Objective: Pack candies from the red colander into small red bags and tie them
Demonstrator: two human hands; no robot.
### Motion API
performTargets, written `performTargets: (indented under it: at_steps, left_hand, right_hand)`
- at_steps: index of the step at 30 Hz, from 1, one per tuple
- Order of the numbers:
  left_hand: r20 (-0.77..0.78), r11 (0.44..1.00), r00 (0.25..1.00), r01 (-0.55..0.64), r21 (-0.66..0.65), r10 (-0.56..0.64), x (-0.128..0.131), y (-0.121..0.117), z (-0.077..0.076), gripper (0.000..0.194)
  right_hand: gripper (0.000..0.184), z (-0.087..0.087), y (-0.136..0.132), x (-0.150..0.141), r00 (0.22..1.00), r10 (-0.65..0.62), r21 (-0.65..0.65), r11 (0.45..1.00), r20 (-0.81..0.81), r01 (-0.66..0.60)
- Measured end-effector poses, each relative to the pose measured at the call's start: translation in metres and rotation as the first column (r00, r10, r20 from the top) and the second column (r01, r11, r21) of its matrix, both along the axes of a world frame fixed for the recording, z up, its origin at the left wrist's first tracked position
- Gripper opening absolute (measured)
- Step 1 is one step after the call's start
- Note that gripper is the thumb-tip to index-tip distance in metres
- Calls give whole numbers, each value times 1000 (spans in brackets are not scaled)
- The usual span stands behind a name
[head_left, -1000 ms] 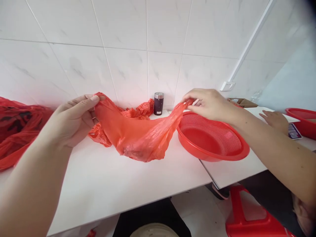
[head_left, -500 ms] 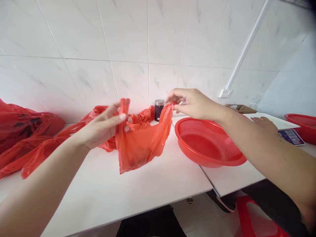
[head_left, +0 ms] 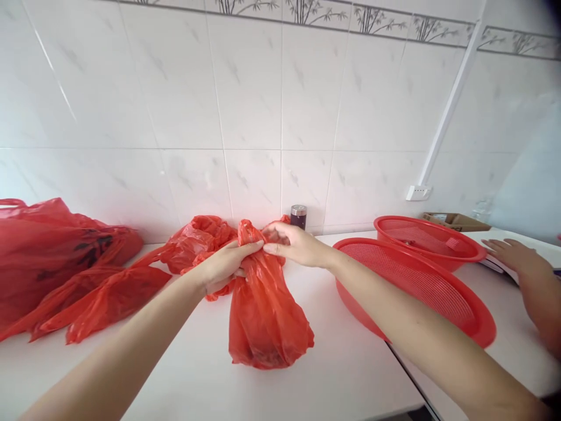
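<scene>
A thin red plastic bag [head_left: 270, 318] hangs in front of me over the white table, its neck bunched together and something darker showing faintly at its bottom. My left hand [head_left: 225, 263] is closed around that gathered neck, thumb on top. Close against it, my right hand [head_left: 291, 242] pinches the bag's top with thumb and fingers. What lies inside the bag cannot be made out. Behind my left hand, more crumpled red plastic bags [head_left: 197, 237] lie by the wall.
At left lies a large filled red bag [head_left: 39, 257]. Two red plastic baskets [head_left: 438, 292] stand at right, near another person's hand [head_left: 511, 254]. A dark cup with a silver lid [head_left: 298, 216] and a cardboard box [head_left: 458, 222] sit along the tiled wall.
My hands have come together, and the bag's spread top is now gathered into a bunched neck. The view has tilted up, and a second basket shows behind the first.
</scene>
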State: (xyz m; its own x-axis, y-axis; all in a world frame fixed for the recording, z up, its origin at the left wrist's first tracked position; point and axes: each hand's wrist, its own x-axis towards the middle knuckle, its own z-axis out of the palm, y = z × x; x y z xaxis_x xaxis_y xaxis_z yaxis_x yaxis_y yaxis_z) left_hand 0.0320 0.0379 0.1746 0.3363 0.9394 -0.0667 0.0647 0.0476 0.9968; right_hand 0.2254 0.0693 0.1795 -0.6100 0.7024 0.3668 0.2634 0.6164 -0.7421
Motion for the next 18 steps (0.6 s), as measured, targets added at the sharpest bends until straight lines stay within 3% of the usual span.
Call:
performTargets:
  at_steps: [3, 7, 10, 14, 18]
  left_hand:
    - [113, 997, 992, 58, -56, -51, -4, 7, -11, 27]
    - [162, 996, 987, 15, -90, 0, -7, 15, -22, 37]
    - [172, 997, 984, 58, -51, -48, -10, 18, -25, 36]
    - [164, 998, 986, 41, -48, -33, -11, 21, -24, 30]
    - [197, 998, 979, -33, -55, 44, -9, 25, -25, 31]
  right_hand:
    - [17, -12, 3, 2, 996, -30, -74, 997, -89, 23]
    - [17, -18, 4, -5, 929, -161, -57, 987, -334, 151]
    - [21, -28, 10, -12, 917, -234, 11, 968, -323, 250]
    - [21, -44, 20, -24, 960, -156, -35, 988, -233, 152]
    - [15, -52, 21, -34, 876, -215, -15, 973, -432, 231]
